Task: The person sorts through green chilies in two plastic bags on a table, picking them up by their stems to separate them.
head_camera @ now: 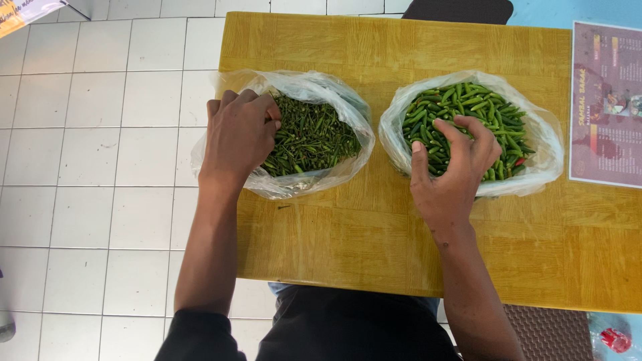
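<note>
Two clear plastic bags sit side by side on a yellow wooden table (348, 234). The left bag (348, 110) holds a heap of thin green chilli stems (311, 137). My left hand (237, 134) rests over its left side with fingers curled into the stems; whether it holds any is hidden. The right bag (542, 127) is full of whole green chillies (468, 103), with one red one near its right edge. My right hand (455, 167) lies on the chillies, fingers bent and closing around a few.
A printed laminated sheet (607, 103) lies at the table's right edge. A dark chair back (458, 10) stands beyond the far edge. White floor tiles (100, 167) spread to the left. A brown mat (545, 334) and a small bag with something red (615, 337) lie lower right.
</note>
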